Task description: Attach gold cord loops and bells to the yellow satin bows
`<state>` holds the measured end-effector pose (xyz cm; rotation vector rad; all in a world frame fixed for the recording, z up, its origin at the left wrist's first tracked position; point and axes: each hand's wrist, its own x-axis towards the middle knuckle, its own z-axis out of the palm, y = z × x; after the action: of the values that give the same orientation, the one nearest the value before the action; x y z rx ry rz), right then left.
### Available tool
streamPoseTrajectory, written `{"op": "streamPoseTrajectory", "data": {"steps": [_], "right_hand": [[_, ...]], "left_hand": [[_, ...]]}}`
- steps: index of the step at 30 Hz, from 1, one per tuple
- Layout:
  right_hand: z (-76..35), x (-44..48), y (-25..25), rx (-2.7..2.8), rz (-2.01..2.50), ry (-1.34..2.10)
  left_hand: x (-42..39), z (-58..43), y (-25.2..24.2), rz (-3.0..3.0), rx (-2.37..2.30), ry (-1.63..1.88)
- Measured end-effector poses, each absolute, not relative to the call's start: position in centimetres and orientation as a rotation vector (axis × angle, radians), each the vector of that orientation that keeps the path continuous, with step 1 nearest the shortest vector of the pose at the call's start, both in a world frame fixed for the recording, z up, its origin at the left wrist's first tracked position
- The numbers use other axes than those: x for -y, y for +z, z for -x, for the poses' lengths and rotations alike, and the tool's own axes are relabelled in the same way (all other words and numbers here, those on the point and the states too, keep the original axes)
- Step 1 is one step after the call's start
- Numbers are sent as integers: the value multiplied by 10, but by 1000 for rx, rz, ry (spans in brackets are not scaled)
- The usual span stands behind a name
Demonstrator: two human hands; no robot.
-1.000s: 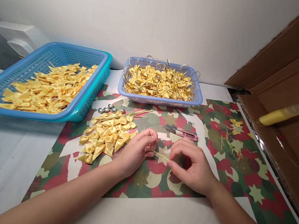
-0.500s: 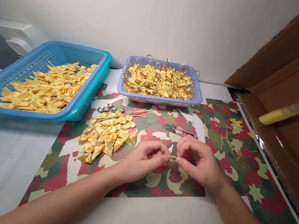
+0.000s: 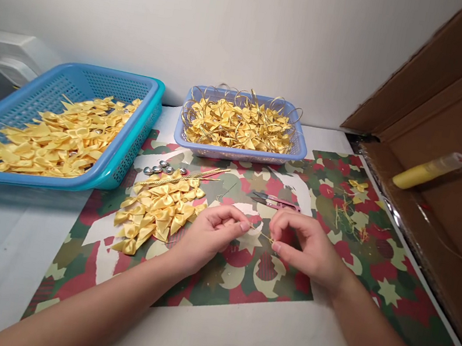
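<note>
My left hand (image 3: 207, 234) and my right hand (image 3: 305, 247) meet over the patterned paper (image 3: 335, 238), each pinching an end of a thin gold cord (image 3: 260, 234) stretched between the fingertips. Just left of my left hand lies a loose pile of yellow satin bows (image 3: 158, 211). A bundle of cut gold cords (image 3: 186, 177) and a few small silver bells (image 3: 158, 168) lie behind that pile. Pink thread snips (image 3: 277, 202) rest on the paper just beyond my right hand.
A big blue basket (image 3: 130, 138) of yellow bows sits tilted at the left. A smaller lilac basket (image 3: 240, 154) holds bows with gold loops at the back. A cardboard box (image 3: 456, 175) with a yellow tube (image 3: 428, 170) stands at the right. Cord scraps (image 3: 350, 214) lie near it.
Both hands first came together near the middle, then drew slightly apart, pulling the cord taut between them. The view shifted a little to the right.
</note>
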<state>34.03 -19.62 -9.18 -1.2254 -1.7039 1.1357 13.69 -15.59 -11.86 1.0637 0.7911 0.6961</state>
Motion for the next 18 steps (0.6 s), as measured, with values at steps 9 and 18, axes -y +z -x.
{"op": "streamPoseTrajectory", "data": {"steps": [9,18], "right_hand": [[-340,197,-92,1672,1236,1190],[-342,198,-89,1809,1353,1058]], "left_hand": [[153,-135,-123,-942,-819,714],[154,-135,-121,-975,-831,697]]}}
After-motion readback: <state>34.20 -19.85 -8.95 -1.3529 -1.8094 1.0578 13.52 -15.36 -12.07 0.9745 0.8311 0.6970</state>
